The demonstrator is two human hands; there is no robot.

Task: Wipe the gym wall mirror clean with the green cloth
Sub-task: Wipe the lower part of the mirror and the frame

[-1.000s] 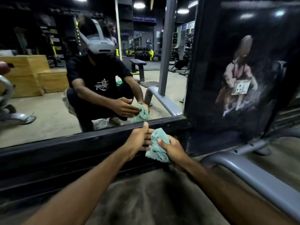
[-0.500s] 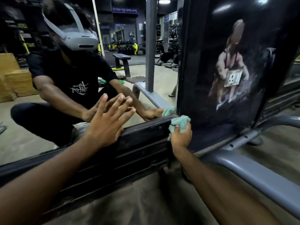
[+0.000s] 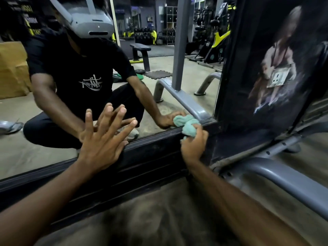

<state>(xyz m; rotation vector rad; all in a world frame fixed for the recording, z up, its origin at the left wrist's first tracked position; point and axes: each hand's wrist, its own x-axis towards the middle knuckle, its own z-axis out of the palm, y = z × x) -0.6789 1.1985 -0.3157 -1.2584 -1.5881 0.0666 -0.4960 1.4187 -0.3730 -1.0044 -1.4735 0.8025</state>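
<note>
My right grip (image 3: 194, 146) is curled round the bunched cloth (image 3: 189, 130), pressing it at the bottom right corner of the mirror (image 3: 188, 68), just above the black frame (image 3: 150, 155). My left grip (image 3: 103, 139) lies spread, fingers straight, against the glass farther left.

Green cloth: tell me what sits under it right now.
The bunched green cloth, gripped by the right hand, presses on the mirror at its lower right corner, overlapping the black frame. The glass beneath is covered; its state cannot be seen.
</note>
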